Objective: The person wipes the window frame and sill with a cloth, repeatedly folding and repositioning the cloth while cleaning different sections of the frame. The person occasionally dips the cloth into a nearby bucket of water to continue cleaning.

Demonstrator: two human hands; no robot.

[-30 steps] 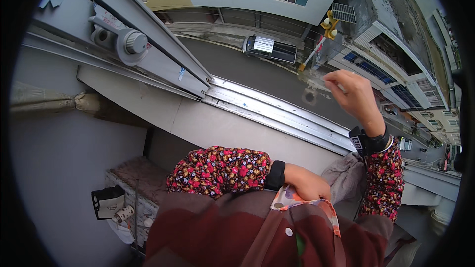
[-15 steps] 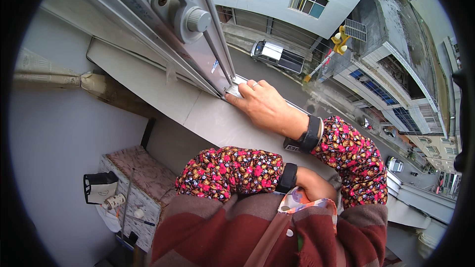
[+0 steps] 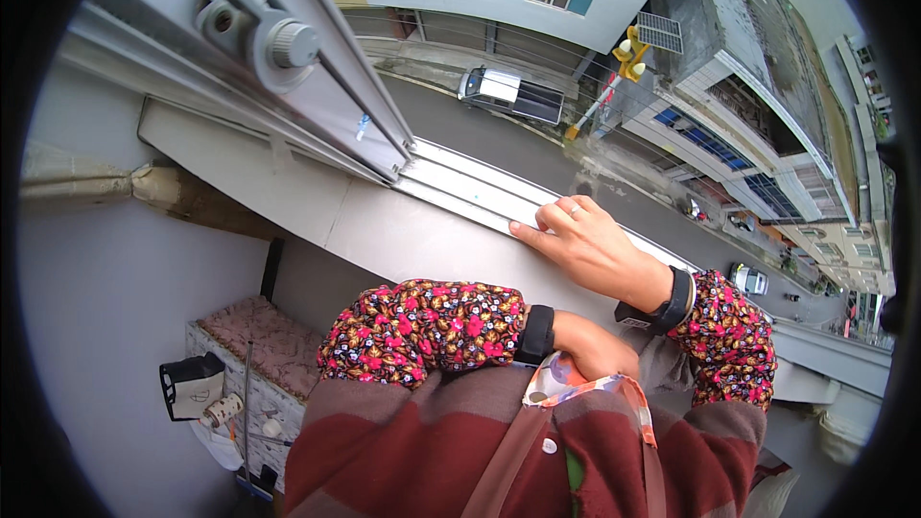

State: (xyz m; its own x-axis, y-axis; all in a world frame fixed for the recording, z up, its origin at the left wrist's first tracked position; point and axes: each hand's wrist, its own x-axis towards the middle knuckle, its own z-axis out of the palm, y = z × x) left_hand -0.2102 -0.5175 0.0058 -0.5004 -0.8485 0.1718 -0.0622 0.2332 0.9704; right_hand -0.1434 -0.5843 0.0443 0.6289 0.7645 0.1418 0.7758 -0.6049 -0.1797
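Observation:
A white metal window track (image 3: pixel 480 194) runs along the outer edge of the pale sill (image 3: pixel 384 225). My right hand (image 3: pixel 593 247), with a ring and a black wristband, presses down on it. Its thumb points left along the inner rail and the other fingers curl together into the groove; whatever they may hold is hidden. Close to my body, my left hand (image 3: pixel 595 350) rests at the patterned upper edge of an apron (image 3: pixel 566 384). That hand's fingers are tucked out of sight. Floral sleeves cover both forearms.
A sliding window frame (image 3: pixel 360 86) with a latch (image 3: pixel 278 43) stands at upper left. Beyond the track, the drop leads to a street with a parked truck (image 3: pixel 513 96). Lower left, a marble-patterned cabinet (image 3: pixel 264 341) holds a bag (image 3: pixel 192 384) and a roll (image 3: pixel 223 411).
My right hand has slid along the track to the right, away from the window frame's bottom corner. The left hand stays at the apron. The whole view has shifted slightly.

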